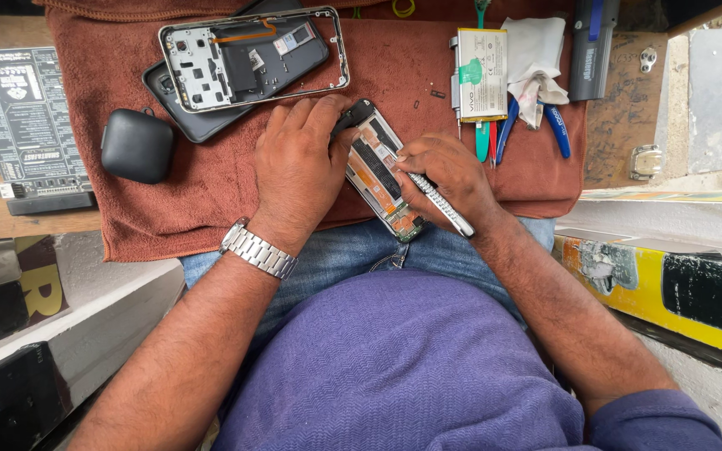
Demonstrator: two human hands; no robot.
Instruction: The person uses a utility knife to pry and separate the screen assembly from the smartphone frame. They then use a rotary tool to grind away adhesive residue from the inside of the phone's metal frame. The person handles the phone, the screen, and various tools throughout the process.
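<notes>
The opened phone lay on the brown towel at the bench's near edge. The left hand pressed flat on its top end; the right hand gripped a metal tool over it. At eleven o'clock lay a phone frame — at one, a battery and pliers.

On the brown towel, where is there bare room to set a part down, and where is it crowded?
Bare towel lies below the black case, left of the left hand; a smaller patch sits between the phone frame and battery. It is crowded around the opened phone, right hand and pliers.
</notes>
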